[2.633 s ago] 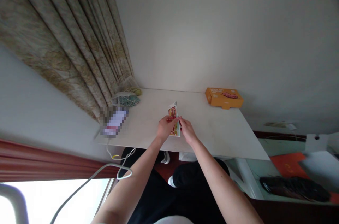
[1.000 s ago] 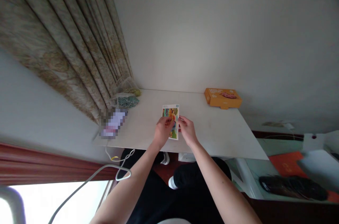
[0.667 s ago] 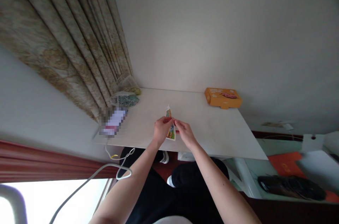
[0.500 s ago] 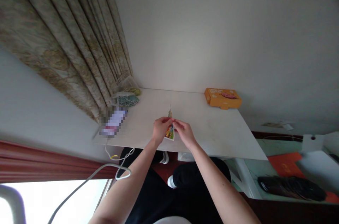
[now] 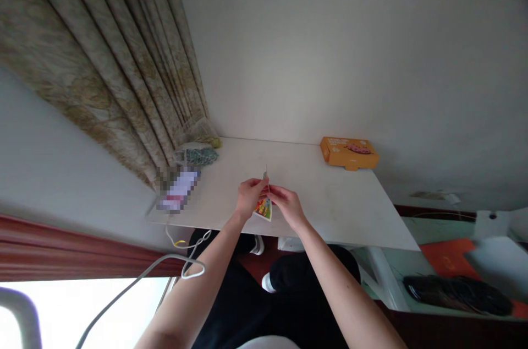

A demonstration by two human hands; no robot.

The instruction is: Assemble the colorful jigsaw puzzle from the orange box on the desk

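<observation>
Above the front part of the white table (image 5: 338,208), both hands meet at a small piece of colourful printed paper (image 5: 264,210). Its red, yellow and green face hangs below the fingers with a pale lower edge, and a thin pale tip stands up above them. My left hand (image 5: 248,196) pinches the paper from the left, thumb and fingers together. From the other side my right hand (image 5: 289,205) pinches it too, its fingertips close against the left ones. The fingers cover the paper's middle, so how it is folded there cannot be made out.
An orange box (image 5: 350,154) lies at the back right. On the left are a blurred-out phone (image 5: 180,189), a clear bag (image 5: 200,156) with greenish contents, and a white cable (image 5: 154,263) running past my left forearm. A lower glass shelf (image 5: 429,228) holds items at right.
My left hand has shifted slightly up and the paper has turned a little between the fingers, so its upper tip shows less colour. Both hands keep their pinch.
</observation>
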